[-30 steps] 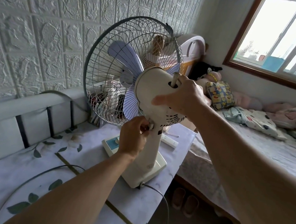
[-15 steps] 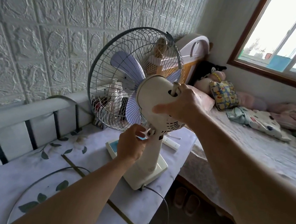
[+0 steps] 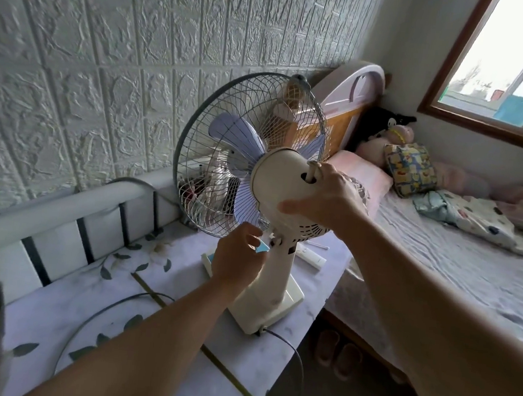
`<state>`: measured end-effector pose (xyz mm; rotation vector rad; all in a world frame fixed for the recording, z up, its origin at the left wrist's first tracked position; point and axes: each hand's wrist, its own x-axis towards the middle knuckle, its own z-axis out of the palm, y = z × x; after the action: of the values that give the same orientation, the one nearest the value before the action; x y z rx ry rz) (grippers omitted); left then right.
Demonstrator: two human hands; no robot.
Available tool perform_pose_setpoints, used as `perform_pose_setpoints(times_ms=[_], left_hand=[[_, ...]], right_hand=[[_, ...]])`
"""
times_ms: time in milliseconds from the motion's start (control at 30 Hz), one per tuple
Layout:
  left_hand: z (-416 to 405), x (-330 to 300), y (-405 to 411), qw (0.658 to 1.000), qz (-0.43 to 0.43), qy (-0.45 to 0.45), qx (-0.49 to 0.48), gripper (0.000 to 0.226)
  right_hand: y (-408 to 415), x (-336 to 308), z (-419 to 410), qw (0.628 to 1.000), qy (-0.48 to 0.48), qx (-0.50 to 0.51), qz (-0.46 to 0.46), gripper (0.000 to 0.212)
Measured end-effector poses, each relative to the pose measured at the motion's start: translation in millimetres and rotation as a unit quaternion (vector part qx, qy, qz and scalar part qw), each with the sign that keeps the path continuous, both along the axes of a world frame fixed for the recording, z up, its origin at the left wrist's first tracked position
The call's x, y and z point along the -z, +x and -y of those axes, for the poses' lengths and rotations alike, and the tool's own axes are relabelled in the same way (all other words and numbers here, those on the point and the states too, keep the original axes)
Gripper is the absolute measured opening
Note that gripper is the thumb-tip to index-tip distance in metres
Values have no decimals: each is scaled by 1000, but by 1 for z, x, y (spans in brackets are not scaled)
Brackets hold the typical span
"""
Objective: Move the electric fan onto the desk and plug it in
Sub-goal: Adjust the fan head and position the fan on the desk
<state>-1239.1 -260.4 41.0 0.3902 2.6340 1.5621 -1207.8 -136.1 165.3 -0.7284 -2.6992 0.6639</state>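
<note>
The cream electric fan (image 3: 274, 183) stands upright on the desk (image 3: 85, 292), which has a pale floral cover. Its wire grille (image 3: 226, 149) and lilac blades face the wall. My right hand (image 3: 327, 197) grips the back of the motor housing, fingers beside the oscillation pin. My left hand (image 3: 235, 259) is at the fan's neck, its fingertips a little apart from the small tilt knob (image 3: 273, 240). The fan's dark cord (image 3: 298, 361) leaves the rear of the base (image 3: 278, 305) and loops over the desk edge; its plug is not in view.
A padded rail (image 3: 61, 204) runs along the desk's back by the textured wall. A white remote (image 3: 310, 258) lies behind the fan. The bed (image 3: 455, 264) with pillows and toys is on the right; slippers (image 3: 335, 348) sit on the floor between.
My left hand has eased off the tilt knob it was pinching. The fan head now sits lower in view as my head pulled back. My right hand stays on the motor housing.
</note>
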Motion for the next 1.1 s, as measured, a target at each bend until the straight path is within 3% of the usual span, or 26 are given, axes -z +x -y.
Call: perform_pose_setpoints(times_ms=[300,600,833,1100], left_hand=[[6,-17,5,1000,2,-1,-2,31],[8,-26,11,1000,-3,0,5,33],[10,-28,25,1000,5,-18,1,32],[0,-23,41,998,-1,-55,-30,40]], right_hand=[[15,-5,1,1000,-17,3,-15,100],[30,-3,-4,999,-22,2,-30,100],[70,8,-6,999,-26,20,19,108],[85,32,-27,997,1,11,71,102]])
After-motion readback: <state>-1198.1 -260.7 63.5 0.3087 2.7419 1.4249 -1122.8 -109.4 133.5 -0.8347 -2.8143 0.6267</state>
